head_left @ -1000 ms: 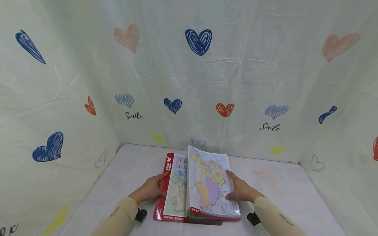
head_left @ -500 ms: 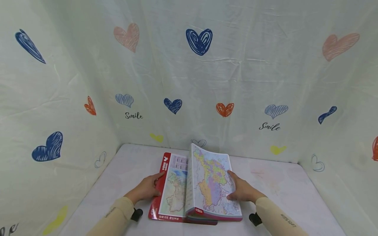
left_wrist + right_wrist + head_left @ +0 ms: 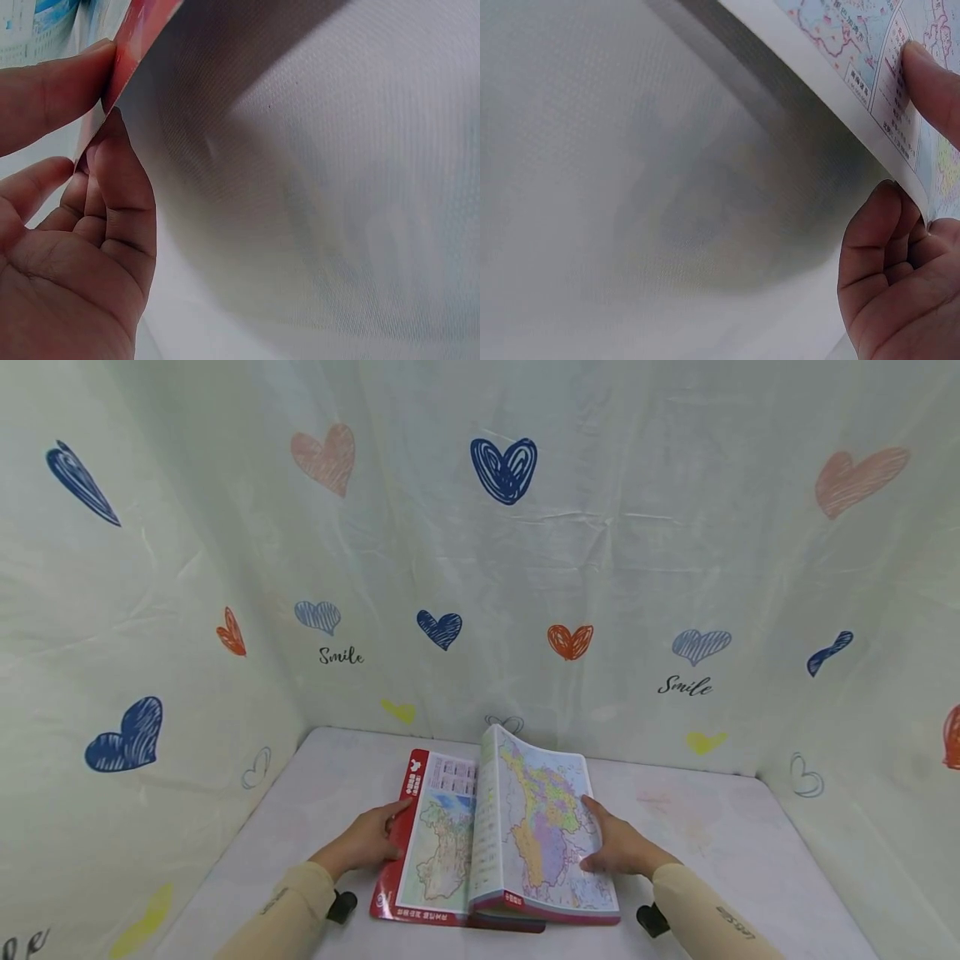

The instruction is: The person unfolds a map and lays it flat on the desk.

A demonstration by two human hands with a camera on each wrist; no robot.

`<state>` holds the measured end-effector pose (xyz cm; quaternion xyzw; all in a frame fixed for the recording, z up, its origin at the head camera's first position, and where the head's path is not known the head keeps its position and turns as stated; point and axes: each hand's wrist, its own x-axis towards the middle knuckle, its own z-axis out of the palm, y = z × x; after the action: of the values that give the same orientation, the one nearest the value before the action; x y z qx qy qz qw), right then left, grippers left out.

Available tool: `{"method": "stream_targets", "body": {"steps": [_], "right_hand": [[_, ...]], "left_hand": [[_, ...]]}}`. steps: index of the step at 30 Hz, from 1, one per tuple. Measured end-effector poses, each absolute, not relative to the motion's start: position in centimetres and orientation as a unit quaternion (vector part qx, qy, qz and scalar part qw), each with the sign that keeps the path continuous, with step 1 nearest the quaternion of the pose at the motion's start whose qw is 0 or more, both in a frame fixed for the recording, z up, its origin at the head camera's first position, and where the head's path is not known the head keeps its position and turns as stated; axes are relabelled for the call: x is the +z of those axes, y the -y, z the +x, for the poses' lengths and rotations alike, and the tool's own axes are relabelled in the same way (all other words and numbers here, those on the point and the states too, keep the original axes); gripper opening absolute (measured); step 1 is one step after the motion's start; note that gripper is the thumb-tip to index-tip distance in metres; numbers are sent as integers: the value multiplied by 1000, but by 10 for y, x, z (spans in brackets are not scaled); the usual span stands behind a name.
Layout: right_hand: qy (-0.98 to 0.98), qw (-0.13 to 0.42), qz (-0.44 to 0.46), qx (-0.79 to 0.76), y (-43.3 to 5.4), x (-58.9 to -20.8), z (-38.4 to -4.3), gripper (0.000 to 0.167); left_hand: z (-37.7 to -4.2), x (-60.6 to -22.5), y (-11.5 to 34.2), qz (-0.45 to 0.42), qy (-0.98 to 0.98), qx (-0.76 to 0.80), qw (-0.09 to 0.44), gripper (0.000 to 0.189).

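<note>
Map sheets [image 3: 536, 843] span left hand [image 3: 363, 837] and right hand [image 3: 625, 846], each grip pinching an edge, thumb on top.

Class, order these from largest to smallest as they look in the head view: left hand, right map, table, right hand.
1. Table
2. Right map
3. Left hand and right hand: they look too alike to rank.

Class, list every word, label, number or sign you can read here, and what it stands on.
"Smile": cloth, back left.
"Smile": cloth, back right.
Cloth, lower left: letters cut off by the edge.
Left map: too small or blurred.
Right map: too small or blurred.
Left sleeve, right sleeve: print too blurred.
</note>
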<state>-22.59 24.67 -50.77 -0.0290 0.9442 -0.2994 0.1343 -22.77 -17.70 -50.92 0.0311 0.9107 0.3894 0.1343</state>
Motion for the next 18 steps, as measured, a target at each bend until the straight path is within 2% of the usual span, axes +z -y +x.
{"method": "stream_targets", "body": {"steps": [18], "right_hand": [[-943, 136, -24, -302, -256, -505, -222, 114]], "left_hand": [[-225, -505, 186, 27, -915, 379, 134, 87]]}}
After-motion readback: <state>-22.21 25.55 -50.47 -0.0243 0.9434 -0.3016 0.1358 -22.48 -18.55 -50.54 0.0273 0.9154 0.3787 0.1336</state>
